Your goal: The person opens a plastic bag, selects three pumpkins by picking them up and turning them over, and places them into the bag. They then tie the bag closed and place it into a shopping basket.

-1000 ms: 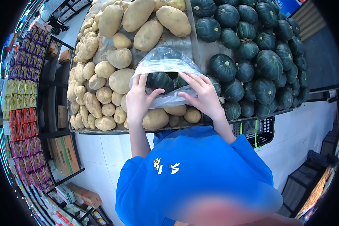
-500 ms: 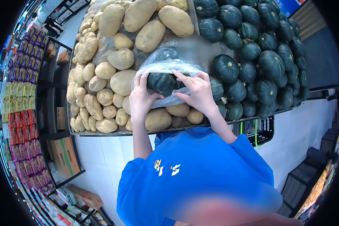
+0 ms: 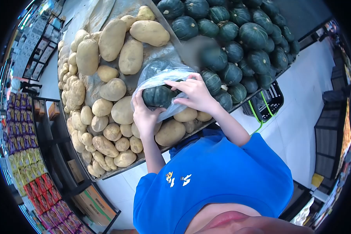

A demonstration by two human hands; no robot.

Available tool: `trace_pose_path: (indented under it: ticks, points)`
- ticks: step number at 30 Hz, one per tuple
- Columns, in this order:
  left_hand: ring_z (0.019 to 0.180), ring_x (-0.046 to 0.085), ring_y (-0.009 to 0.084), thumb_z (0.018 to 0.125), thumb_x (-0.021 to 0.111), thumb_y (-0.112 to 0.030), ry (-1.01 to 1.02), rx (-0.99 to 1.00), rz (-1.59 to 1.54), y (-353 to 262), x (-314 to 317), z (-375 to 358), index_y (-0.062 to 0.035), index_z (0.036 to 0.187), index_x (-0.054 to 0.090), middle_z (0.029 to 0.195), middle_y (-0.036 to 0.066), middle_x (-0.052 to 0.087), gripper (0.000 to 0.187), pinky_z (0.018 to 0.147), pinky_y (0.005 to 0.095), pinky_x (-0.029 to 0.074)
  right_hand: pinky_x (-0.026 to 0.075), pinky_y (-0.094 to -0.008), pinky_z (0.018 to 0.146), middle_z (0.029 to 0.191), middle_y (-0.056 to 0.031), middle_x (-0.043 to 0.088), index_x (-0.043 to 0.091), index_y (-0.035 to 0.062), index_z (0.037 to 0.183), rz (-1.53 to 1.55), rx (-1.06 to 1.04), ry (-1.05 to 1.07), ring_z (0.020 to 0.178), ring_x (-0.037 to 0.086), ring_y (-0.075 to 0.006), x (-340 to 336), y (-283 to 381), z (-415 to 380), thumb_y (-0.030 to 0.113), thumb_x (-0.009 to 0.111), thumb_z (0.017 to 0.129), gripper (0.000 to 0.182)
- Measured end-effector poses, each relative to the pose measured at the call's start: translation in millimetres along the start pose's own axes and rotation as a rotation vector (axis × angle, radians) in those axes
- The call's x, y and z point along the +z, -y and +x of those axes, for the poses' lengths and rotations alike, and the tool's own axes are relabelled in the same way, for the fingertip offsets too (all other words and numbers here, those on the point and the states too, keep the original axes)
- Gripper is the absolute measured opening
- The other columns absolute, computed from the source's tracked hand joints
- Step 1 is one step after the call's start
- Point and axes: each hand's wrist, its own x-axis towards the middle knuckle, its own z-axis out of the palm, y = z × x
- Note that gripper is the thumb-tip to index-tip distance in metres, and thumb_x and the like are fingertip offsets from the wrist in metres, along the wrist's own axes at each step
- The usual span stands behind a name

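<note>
A clear plastic bag (image 3: 165, 78) sits on the display among the potatoes, its mouth toward me. Dark green squash (image 3: 156, 96) show inside, one at the opening and another through the film behind it. My left hand (image 3: 146, 117) curves round the bag's left edge, fingers over the rim and thumb below, beside the front squash. At the right side of the mouth, my right hand (image 3: 197, 94) holds the rim between its thumb and fingers, with the index finger stretched over the plastic. Some fingertips are hidden by the film.
Potatoes (image 3: 114, 89) lie heaped left of the bag, and a pile of green squash (image 3: 253, 35) rises to the right. A black basket (image 3: 275, 102) with green handles is below the display's right edge. Shelves of packaged goods (image 3: 17, 121) stand at far left.
My view has turned, so the display now slants. Both hands stay at the bag's mouth; the right hand's fingers have come in closer over the rim.
</note>
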Motion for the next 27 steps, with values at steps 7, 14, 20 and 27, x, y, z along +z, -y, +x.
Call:
trace_pose_path:
  ticks: [7,14,20,27]
  points:
    - [0.113,0.049,0.0353,0.046,0.084,-0.013,-0.002,0.069,-0.046,6,2,1,-0.0098,0.126,0.038,0.125,0.012,0.046,0.092,0.088,0.0435,0.046,0.034,-0.0377,0.091,0.086,0.0021,0.065,0.050,0.0278,0.129,-0.095,0.029,-0.011,0.085,0.059,-0.0147,6,5,-3,0.029,0.074,0.067,0.066]
    - [0.120,0.043,0.0332,0.054,0.079,-0.007,-0.014,0.130,-0.048,2,7,-3,-0.0096,0.129,0.038,0.128,0.014,0.044,0.085,0.095,0.0417,0.041,0.030,-0.0367,0.097,0.095,0.0032,0.067,0.052,0.0285,0.127,0.050,0.032,-0.008,0.096,0.059,-0.0123,8,-14,-6,0.033,0.075,0.066,0.065]
    - [0.122,0.041,0.0344,0.060,0.078,-0.014,-0.039,0.145,-0.089,13,11,-3,-0.0050,0.131,0.037,0.128,0.018,0.044,0.082,0.100,0.0413,0.036,0.030,-0.0371,0.098,0.094,0.0030,0.066,0.056,0.0248,0.124,0.102,0.052,-0.103,0.095,0.058,-0.0151,11,-9,-13,0.038,0.072,0.070,0.058]
    - [0.123,0.040,0.0337,0.061,0.078,-0.017,-0.049,0.163,-0.087,11,10,-5,-0.0043,0.132,0.036,0.129,0.018,0.043,0.083,0.100,0.0411,0.035,0.036,-0.0339,0.092,0.094,0.0025,0.067,0.062,0.0208,0.114,0.191,0.023,-0.210,0.090,0.059,-0.0174,17,-16,-21,0.037,0.071,0.071,0.047]
